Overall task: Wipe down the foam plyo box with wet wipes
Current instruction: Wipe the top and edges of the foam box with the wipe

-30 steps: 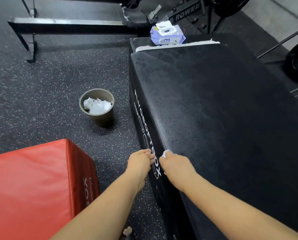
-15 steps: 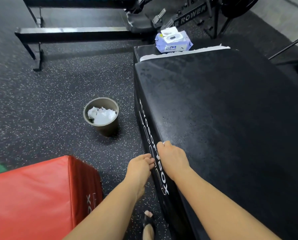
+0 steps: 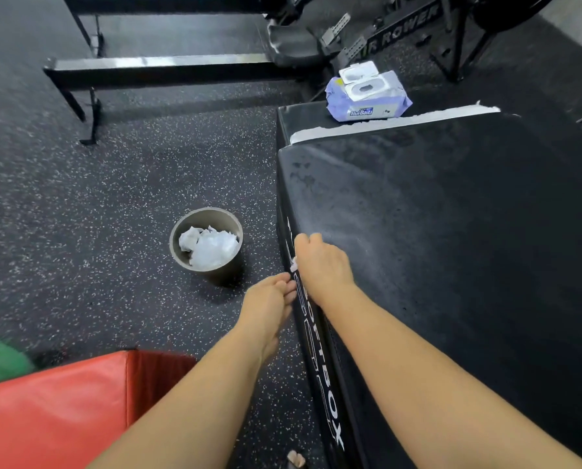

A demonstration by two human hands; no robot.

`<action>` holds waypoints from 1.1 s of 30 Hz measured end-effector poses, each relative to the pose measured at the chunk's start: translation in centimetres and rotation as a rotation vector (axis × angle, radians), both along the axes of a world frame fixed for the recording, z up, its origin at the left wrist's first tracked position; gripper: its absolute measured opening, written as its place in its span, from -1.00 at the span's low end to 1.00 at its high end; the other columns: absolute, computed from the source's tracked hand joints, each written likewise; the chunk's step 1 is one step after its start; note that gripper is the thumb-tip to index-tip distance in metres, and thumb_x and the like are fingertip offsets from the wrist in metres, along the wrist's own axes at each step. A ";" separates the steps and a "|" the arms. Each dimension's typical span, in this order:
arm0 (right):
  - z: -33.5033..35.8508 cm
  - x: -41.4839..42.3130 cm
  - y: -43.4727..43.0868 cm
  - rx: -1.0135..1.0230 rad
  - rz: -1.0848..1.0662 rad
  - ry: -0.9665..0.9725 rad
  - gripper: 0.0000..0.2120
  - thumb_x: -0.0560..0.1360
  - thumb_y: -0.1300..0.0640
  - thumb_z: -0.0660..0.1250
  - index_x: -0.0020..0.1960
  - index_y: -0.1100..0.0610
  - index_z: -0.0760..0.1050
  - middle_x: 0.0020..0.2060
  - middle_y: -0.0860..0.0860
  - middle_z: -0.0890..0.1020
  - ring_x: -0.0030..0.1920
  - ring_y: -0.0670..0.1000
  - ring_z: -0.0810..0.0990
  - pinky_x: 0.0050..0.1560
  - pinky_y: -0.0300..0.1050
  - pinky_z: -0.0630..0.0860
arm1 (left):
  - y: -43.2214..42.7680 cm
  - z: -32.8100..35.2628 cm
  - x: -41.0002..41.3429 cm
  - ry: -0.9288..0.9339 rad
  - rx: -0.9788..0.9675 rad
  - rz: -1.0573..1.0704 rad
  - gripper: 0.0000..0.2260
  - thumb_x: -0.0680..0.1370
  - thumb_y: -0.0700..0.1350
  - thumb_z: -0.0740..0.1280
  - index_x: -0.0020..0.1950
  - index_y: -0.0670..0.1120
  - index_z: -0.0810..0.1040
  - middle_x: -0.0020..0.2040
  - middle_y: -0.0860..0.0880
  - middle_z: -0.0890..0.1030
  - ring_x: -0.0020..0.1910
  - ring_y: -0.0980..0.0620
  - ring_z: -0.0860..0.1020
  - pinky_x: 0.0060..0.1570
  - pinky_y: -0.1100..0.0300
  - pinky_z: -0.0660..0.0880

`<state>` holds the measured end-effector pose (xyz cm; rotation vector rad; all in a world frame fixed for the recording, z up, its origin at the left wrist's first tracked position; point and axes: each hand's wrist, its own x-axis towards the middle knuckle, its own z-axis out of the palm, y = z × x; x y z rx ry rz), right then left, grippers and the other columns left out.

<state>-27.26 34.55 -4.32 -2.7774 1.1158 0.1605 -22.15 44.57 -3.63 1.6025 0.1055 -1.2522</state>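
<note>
Two hands work at the upper left edge of the black box [image 3: 452, 248], which stands on the floor [image 3: 113, 231] at our right. Our right hand [image 3: 323, 265] grips a bunched wipe [image 3: 294, 265] pressed on that edge. Our left hand [image 3: 269, 302] lies with relaxed fingers touching the lettered side just below.

Progress, as we judge it: the top carries a streaky sheen and looks largely wiped, the edge is in hand, and the sides appear outstanding.

Count: one black box, one red box [image 3: 56, 418], one pack [image 3: 367, 96] with its lid open, one bin [image 3: 211, 216], one wipe in use. Spent wipes [image 3: 211, 248] in the bin cannot be counted.
</note>
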 end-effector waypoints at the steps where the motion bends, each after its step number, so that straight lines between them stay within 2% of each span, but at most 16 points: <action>1: 0.0 0.1 -0.4 -0.002 0.022 -0.013 -0.83 0.56 0.29 0.21 0.14 0.18 0.35 0.08 0.13 0.44 0.02 0.17 0.55 -0.24 -0.06 0.26 | -0.5 -0.1 0.3 0.003 -0.004 0.007 -0.74 0.65 -0.22 0.08 0.15 -0.03 0.54 0.01 0.05 0.64 0.03 0.14 0.57 -0.04 0.26 0.46; 4: -0.4 -0.4 -0.8 -0.038 0.170 -0.012 -0.89 0.59 0.27 0.15 0.09 0.20 0.41 0.10 0.10 0.37 0.03 0.13 0.44 -0.19 -0.08 0.22 | -1.3 -0.4 0.9 0.009 -0.002 0.031 -0.74 0.66 -0.22 0.08 0.19 -0.04 0.52 0.02 0.04 0.63 0.03 0.13 0.57 0.02 0.24 0.45; 6: -0.2 -1.4 -0.4 -0.092 0.287 -0.030 -0.85 0.54 0.30 0.18 0.02 0.21 0.51 0.10 0.08 0.46 0.01 0.11 0.47 -0.17 -0.11 0.24 | -1.3 -0.5 1.3 0.008 0.011 0.046 -0.73 0.66 -0.22 0.07 0.21 -0.06 0.51 0.01 0.03 0.62 0.01 0.13 0.57 0.00 0.24 0.46; 8: 0.4 -2.8 0.4 -0.160 0.417 -0.067 -0.83 0.38 0.31 0.24 -0.17 0.17 0.60 -0.06 0.04 0.59 -0.13 0.06 0.56 -0.24 -0.14 0.37 | -1.0 -0.7 1.8 0.009 0.029 0.048 -0.73 0.66 -0.23 0.07 0.21 -0.07 0.51 0.00 0.02 0.63 -0.02 0.13 0.57 0.00 0.25 0.47; 10: 0.8 -4.0 0.7 -0.210 0.561 -0.037 -0.87 0.32 0.23 0.29 -0.28 0.11 0.62 -0.18 0.00 0.61 -0.19 0.03 0.59 -0.29 -0.17 0.43 | -0.8 -0.8 2.2 0.017 0.047 0.041 -0.72 0.66 -0.24 0.07 0.22 -0.08 0.52 0.01 0.02 0.63 -0.03 0.13 0.58 -0.02 0.26 0.46; 13: 1.4 -4.3 -0.3 -0.239 0.686 0.002 -0.81 0.36 0.19 0.23 -0.31 0.05 0.61 -0.24 -0.04 0.59 -0.19 0.01 0.59 -0.29 -0.19 0.47 | -1.1 -0.6 2.9 0.020 0.058 0.027 -0.72 0.66 -0.24 0.07 0.24 -0.09 0.51 0.02 0.01 0.64 -0.02 0.13 0.58 -0.04 0.26 0.47; 16: 1.6 -2.7 -2.1 -0.270 0.766 0.083 -0.95 0.32 0.11 0.41 -0.30 -0.01 0.61 -0.26 -0.11 0.58 -0.19 -0.05 0.58 -0.21 -0.22 0.47 | -2.6 0.0 3.7 0.023 0.036 -0.007 -0.71 0.66 -0.24 0.06 0.26 -0.09 0.51 0.05 0.01 0.63 0.02 0.13 0.58 -0.01 0.24 0.46; 20: 1.7 0.4 -4.9 -0.261 0.710 0.138 -0.93 0.40 0.03 0.45 -0.19 0.03 0.66 -0.16 -0.10 0.63 -0.08 -0.05 0.62 -0.13 -0.23 0.50 | -5.6 0.7 6.0 0.008 0.000 -0.040 -0.73 0.65 -0.23 0.08 0.19 -0.06 0.53 0.01 0.02 0.64 0.00 0.15 0.58 -0.08 0.26 0.46; 22: 1.8 2.4 -6.6 -0.246 0.675 0.160 -0.86 0.49 0.11 0.36 -0.06 0.14 0.66 -0.03 0.02 0.64 0.11 0.06 0.60 0.04 -0.15 0.52 | -7.2 1.0 7.6 0.005 -0.015 -0.053 -0.75 0.65 -0.23 0.08 0.15 -0.04 0.52 -0.03 0.05 0.64 -0.03 0.17 0.58 -0.12 0.28 0.45; 24: 1.0 4.6 -8.4 -0.198 0.691 0.269 -0.68 0.61 0.22 0.08 0.22 0.28 0.53 0.24 0.15 0.51 0.38 0.18 0.36 0.33 -0.01 0.33 | -8.6 1.3 9.3 0.000 -0.029 -0.066 -0.76 0.65 -0.23 0.10 0.08 -0.02 0.53 -0.05 0.06 0.64 -0.05 0.18 0.58 -0.17 0.28 0.44; 26: 1.1 6.7 -10.0 -0.195 0.676 0.337 -0.60 0.64 0.25 -0.06 0.37 0.28 0.41 0.38 0.17 0.38 0.47 0.17 0.19 0.44 0.02 0.13 | -9.8 1.4 10.9 -0.006 -0.038 -0.075 -0.76 0.64 -0.24 0.11 0.04 -0.01 0.54 -0.08 0.06 0.64 -0.08 0.18 0.58 -0.20 0.28 0.43; 28: 1.0 8.5 -11.5 -0.196 0.622 0.318 -0.59 0.66 0.23 -0.07 0.45 0.28 0.32 0.46 0.18 0.28 0.51 0.16 0.12 0.50 0.00 0.00 | -10.8 1.5 12.7 -0.014 -0.038 -0.083 -0.76 0.65 -0.24 0.09 0.07 -0.03 0.53 -0.05 0.04 0.64 -0.09 0.18 0.58 -0.19 0.29 0.44; 30: 1.1 9.9 -12.9 -0.147 0.547 0.309 -0.57 0.67 0.23 -0.05 0.53 0.28 0.16 0.55 0.18 0.11 0.56 0.14 0.01 0.53 -0.03 -0.10 | -11.8 1.5 14.4 -0.010 -0.037 -0.073 -0.76 0.65 -0.24 0.09 0.12 -0.06 0.53 0.00 0.00 0.64 -0.08 0.15 0.58 -0.16 0.31 0.46; 33: 0.9 11.6 -14.3 -0.089 0.440 0.299 -0.50 0.66 0.23 -0.06 0.57 0.27 -0.04 0.58 0.17 -0.06 0.58 0.11 -0.09 0.53 -0.06 -0.10 | -13.2 1.5 16.7 -0.013 -0.022 -0.072 -0.76 0.65 -0.24 0.10 0.15 -0.07 0.54 0.01 -0.01 0.64 -0.06 0.14 0.58 -0.12 0.31 0.47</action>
